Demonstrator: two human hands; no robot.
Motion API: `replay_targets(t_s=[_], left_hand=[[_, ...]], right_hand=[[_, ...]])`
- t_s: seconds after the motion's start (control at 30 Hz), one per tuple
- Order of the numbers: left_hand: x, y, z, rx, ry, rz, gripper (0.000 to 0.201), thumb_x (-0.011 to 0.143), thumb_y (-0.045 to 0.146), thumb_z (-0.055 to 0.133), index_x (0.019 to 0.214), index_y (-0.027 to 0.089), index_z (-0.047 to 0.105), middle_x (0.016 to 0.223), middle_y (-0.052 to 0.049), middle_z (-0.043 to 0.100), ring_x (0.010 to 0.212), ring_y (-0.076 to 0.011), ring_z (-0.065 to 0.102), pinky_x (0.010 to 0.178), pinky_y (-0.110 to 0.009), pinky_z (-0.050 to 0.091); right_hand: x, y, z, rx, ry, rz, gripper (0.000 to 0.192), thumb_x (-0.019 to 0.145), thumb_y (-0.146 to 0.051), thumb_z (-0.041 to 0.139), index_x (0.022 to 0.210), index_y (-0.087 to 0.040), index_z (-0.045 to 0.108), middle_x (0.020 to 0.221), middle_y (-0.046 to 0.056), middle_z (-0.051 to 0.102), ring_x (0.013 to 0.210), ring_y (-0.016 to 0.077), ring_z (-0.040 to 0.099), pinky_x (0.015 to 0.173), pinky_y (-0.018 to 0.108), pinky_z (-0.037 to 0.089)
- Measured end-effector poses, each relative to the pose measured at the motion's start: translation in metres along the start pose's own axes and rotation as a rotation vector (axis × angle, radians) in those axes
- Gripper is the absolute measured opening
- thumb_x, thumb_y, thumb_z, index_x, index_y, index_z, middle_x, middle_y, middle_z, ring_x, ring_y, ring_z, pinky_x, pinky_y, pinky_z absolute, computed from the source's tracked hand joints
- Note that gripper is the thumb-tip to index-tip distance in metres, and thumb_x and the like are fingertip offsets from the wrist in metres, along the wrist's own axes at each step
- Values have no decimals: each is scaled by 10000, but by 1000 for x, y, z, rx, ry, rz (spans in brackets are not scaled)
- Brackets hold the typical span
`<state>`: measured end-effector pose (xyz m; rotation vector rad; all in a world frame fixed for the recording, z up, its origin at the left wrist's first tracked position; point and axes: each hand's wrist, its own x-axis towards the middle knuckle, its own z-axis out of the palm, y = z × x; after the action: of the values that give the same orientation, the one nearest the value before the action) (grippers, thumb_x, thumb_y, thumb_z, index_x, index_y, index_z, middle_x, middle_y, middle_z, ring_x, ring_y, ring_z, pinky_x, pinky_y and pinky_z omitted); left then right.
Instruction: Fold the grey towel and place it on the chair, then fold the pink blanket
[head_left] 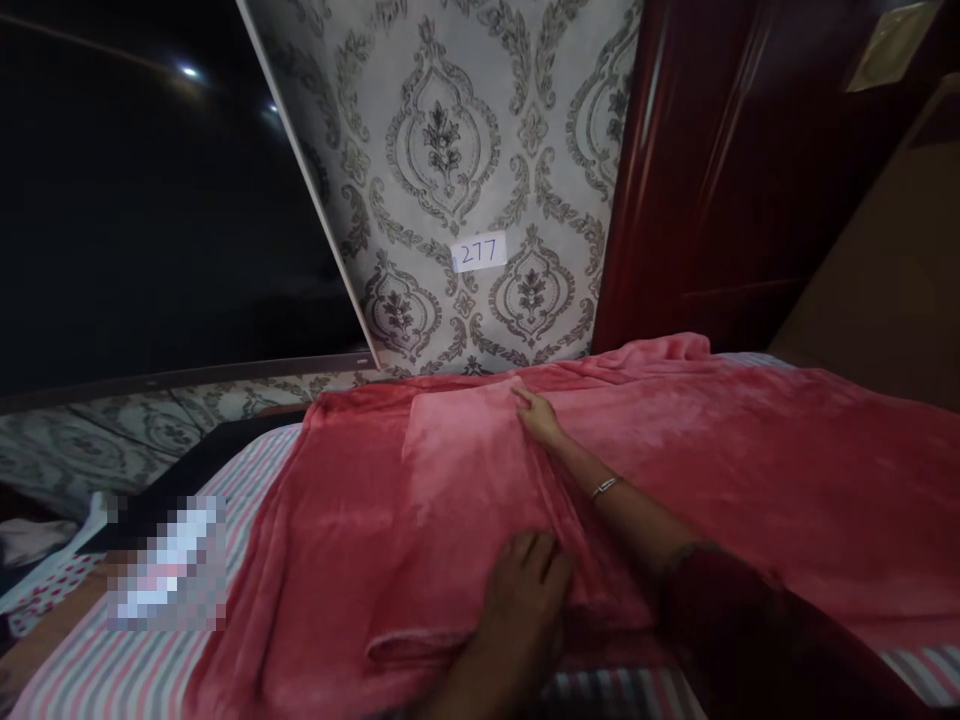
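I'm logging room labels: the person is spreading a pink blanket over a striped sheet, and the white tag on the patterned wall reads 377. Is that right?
Not quite. In the head view the white tag on the patterned wall reads 277, not 377. The rest holds: both hands, left and right, rest on the pink blanket over the striped sheet.

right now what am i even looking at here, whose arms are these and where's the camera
There is no machine here: the camera sits on a person's head, looking forward and down at their own two bare hands. A pink fleece blanket lies spread over a bed with a striped sheet. The left hand presses flat on a folded part near the front edge. The right hand, bracelet at the wrist, reaches to the fold's far corner and touches it. Behind is patterned wallpaper bearing a small label reading 277, and a dark red door.
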<state>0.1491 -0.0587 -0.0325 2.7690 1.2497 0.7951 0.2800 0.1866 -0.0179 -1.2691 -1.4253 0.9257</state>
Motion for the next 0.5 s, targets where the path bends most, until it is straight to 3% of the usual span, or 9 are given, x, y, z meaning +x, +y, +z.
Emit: replay_targets(t_s=[0.13,0.27,0.5], left_hand=[[3,9,0,26,-119,30,446,719,60,521,1138,177,621,1133,-116,669,1028,-274,579,918,-442,509],[7,14,-7,-12,-81,43,518,735,62,527,1246,133,572,1217,-148,631,1078,-279,547,948,-443,488],[9,18,4,78,-165,35,328,808,77,523,1115,148,614,1055,-124,652,1000,-275,569,873,-440,509]], right_hand=[[-2,12,-12,-55,-10,35,648,698,-95,569,1336,-198,621,1355,56,628,1292,242,547,1133,427,369],[6,16,-13,-70,-20,21,634,722,-104,580,1350,-181,613,1399,73,592,1309,242,530,1127,401,379],[7,22,-14,-113,-45,9,609,703,-139,642,1311,-173,639,1342,89,631,1287,289,548,1120,449,383]])
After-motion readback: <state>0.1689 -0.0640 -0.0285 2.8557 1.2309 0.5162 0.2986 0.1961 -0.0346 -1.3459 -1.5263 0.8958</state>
